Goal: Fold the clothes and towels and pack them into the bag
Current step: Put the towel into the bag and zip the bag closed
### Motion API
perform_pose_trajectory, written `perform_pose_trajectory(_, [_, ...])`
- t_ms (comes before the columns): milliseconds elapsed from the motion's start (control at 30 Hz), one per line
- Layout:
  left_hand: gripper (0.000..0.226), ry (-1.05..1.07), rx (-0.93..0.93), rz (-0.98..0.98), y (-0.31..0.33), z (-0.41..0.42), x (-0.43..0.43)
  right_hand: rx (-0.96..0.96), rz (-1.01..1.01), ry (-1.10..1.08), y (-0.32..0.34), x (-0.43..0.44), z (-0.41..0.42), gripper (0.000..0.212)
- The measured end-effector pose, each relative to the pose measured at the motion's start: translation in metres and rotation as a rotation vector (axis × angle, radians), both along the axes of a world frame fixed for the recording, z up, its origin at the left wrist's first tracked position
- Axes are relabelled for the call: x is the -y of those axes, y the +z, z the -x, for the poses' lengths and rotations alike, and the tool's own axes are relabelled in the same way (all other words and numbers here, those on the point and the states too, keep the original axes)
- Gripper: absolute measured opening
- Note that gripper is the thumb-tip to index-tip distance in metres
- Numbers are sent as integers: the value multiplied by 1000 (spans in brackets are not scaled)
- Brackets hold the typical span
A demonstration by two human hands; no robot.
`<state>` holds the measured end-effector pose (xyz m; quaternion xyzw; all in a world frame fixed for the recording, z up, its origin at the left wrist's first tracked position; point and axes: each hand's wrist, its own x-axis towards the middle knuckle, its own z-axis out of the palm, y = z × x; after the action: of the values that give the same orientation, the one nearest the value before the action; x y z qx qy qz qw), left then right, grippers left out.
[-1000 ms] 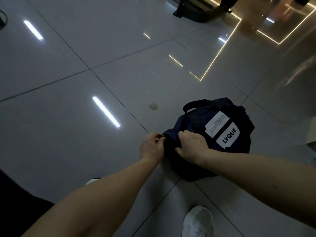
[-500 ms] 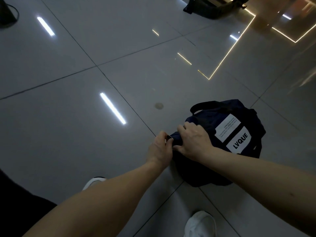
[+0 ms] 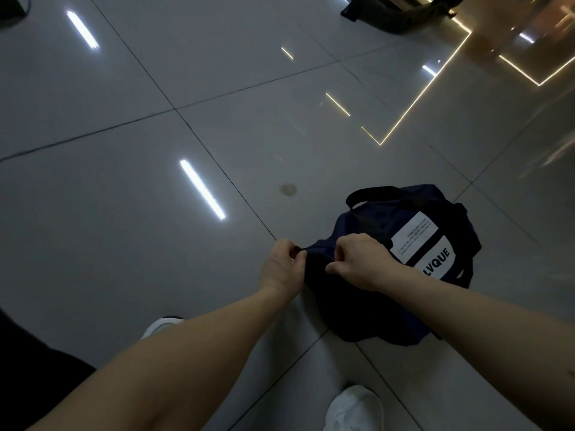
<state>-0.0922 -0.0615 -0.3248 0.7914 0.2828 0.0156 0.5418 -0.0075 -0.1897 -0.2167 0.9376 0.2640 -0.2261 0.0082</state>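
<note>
Left hand pinches a tab at my navy bag's nine o'clock end, right hand grips its top; uneven tugging might jam the closure

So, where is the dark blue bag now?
Head view, lower right: the bag lies on the tiled floor, its left end held by the left hand and right hand.
</note>
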Motion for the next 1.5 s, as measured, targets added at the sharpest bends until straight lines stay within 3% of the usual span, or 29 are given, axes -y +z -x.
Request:
perform_pose_trajectory(200, [15, 55, -74, 106, -7, -3, 6, -132, -38, -70, 7, 0, -7, 32])
perform_pose_trajectory(367, [16, 66, -63, 97, -8, -1, 3, 225, -78, 257, -19, -12, -3, 50])
perform_pose_trajectory(467, [17, 68, -56, 97, -12, 3, 0, 268, 19, 428, -32, -23, -4, 43])
perform_pose_trajectory(600, [16, 61, -34, 71, -13, 2, -2, 304, 61, 434, -33, -29, -4, 31])
perform_pose_trajectory(833, [16, 8, -21, 34, -1, -7, 11, 301, 91, 282, -31, -20, -8, 25])
perform_pose_trajectory(1067, [16, 60, -69, 60, -4, -5, 18, 90, 30, -5, -28, -27, -14, 19])
perform_pose_trajectory(1200, [18, 133, -160, 109, -18, -10, 11, 20, 26, -75, -29, -26, -16, 23])
perform_pose_trajectory(1500, [17, 15, -364, 96, -50, -31, -4, -44, -79, -109, -34, -18, -16, 19])
